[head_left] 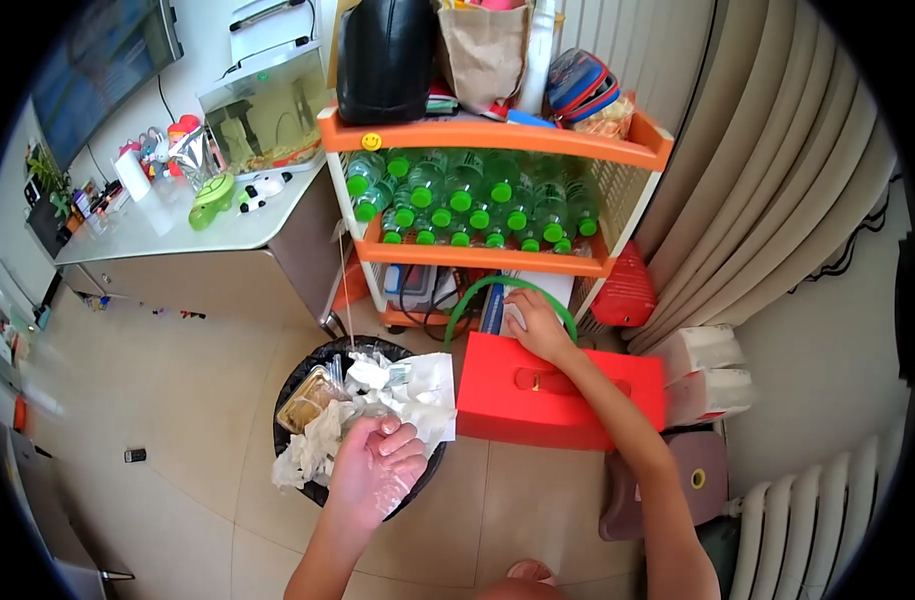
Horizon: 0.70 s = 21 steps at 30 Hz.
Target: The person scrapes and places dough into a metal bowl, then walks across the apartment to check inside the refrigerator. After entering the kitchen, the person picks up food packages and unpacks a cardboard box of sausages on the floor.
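Two bare hands are working apart. The grip of the right hand (538,325) is closing around a small pale item (516,314), positioned beyond the red box (498,400) and in front of the rack (478,262); its identity is not readable. The left hand (373,470) is turning its palm upward with fingers partly curled, and whether its grip is holding anything clear cannot be determined. Hazard, right side: the forearm is crossing above the box, so a low withdrawal could be dragging or tipping it. The green hoop (460,305) is arching beside the right hand; a sideways pull could be snagging it. Hazard, left side: the hand is hovering over the lined bin (286,402), where crumpled waste (323,440) is overhanging the rim. Downward pressure or a brushing wrist could be pushing loose pieces, or the clear food container (311,398), onto the floor (208,430).
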{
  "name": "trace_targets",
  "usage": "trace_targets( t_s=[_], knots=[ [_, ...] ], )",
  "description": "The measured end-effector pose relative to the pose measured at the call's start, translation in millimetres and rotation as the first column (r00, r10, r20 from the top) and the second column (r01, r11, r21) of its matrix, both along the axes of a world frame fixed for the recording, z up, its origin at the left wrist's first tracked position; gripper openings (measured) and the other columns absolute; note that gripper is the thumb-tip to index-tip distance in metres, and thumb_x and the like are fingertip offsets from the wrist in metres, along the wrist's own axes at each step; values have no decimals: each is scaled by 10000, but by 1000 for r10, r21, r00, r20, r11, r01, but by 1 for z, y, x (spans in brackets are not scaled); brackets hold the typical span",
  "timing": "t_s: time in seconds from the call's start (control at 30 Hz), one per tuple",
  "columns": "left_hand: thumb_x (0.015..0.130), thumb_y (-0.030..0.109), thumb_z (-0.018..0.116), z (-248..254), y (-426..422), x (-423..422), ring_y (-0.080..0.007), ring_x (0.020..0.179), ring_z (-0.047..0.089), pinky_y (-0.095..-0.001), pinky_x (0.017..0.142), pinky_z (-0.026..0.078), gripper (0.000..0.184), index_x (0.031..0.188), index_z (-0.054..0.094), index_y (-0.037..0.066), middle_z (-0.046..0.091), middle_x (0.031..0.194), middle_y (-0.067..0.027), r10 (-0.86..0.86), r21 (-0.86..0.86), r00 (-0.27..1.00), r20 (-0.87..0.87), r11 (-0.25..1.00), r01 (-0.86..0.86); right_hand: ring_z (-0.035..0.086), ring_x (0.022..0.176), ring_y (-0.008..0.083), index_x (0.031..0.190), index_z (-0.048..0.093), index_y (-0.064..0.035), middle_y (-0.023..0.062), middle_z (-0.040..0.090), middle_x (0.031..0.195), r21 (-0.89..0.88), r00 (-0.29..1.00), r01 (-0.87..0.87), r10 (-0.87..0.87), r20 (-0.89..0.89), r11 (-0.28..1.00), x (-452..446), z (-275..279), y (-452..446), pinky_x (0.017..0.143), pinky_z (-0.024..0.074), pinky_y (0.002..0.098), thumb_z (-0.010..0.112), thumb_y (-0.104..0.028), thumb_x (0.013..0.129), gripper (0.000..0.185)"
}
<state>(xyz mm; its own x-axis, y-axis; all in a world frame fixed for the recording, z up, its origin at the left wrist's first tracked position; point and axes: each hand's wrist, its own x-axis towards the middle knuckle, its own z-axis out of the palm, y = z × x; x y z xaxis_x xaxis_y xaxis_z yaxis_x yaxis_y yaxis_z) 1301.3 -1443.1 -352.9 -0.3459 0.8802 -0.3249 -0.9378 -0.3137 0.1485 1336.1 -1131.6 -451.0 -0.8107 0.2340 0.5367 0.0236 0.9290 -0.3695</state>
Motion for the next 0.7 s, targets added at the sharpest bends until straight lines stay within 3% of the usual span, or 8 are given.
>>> trace_targets(
  t_s=[0.1, 0.17, 0.27, 0.43, 0.5, 0.57, 0.7],
  knots=[
    [779, 142, 393, 11, 3, -3, -76, 485, 298, -183, 468, 286, 186, 631, 467, 57, 303, 524, 27, 9, 71, 1000, 11, 997, -10, 441, 875, 293, 873, 489, -5, 133, 480, 892, 135, 984, -8, 32, -175, 991, -4, 64, -10, 761, 360, 360, 511, -43, 693, 185],
    [776, 143, 400, 14, 3, -2, -78, 482, 295, -185, 463, 283, 192, 618, 463, 53, 300, 522, 27, 18, 71, 998, 66, 997, -23, 446, 852, 284, 854, 487, -11, 130, 480, 871, 203, 982, 28, 11, -186, 979, -7, 108, -12, 751, 360, 354, 518, -20, 660, 196],
    [762, 109, 408, 15, 6, -1, -83, 478, 297, -189, 451, 280, 178, 601, 448, 43, 308, 517, 17, 44, 49, 993, 111, 998, -49, 448, 891, 280, 874, 484, -8, 123, 482, 895, 357, 915, 54, 96, -391, 933, -21, 163, -16, 780, 351, 362, 523, -21, 627, 250],
    [752, 87, 408, 17, 17, 2, -89, 466, 293, -193, 450, 282, 162, 602, 437, 32, 314, 517, 9, 44, 135, 977, 207, 988, -73, 378, 1056, 262, 976, 471, -8, 131, 456, 1049, 462, 925, 93, 94, -367, 882, -89, 203, -26, 923, 236, 409, 505, -195, 712, 326],
    [773, 116, 400, 12, 15, 1, -99, 497, 314, -200, 483, 303, 178, 624, 451, 35, 338, 548, 4, 9, 195, 983, 184, 980, -45, 339, 1105, 265, 1005, 479, -30, 131, 439, 1093, 419, 920, 79, 96, -379, 904, -118, 207, -36, 953, 190, 421, 468, -261, 762, 335],
    [770, 118, 404, 11, 11, -1, -98, 500, 321, -198, 487, 310, 171, 637, 464, 30, 342, 553, 5, -22, 138, 989, 147, 990, 1, 331, 1113, 262, 1011, 482, -35, 121, 437, 1103, 428, 921, 108, 72, -383, 897, -140, 217, -41, 953, 183, 435, 455, -277, 774, 340],
    [750, 88, 426, 7, -2, -13, -97, 495, 320, -197, 474, 310, 146, 622, 457, 24, 350, 556, 8, 73, 131, 984, 164, 987, -95, 341, 1106, 257, 1000, 503, -45, 85, 449, 1105, 444, 944, 144, 11, -329, 885, -142, 227, -39, 952, 165, 473, 433, -298, 792, 335]
  ],
)
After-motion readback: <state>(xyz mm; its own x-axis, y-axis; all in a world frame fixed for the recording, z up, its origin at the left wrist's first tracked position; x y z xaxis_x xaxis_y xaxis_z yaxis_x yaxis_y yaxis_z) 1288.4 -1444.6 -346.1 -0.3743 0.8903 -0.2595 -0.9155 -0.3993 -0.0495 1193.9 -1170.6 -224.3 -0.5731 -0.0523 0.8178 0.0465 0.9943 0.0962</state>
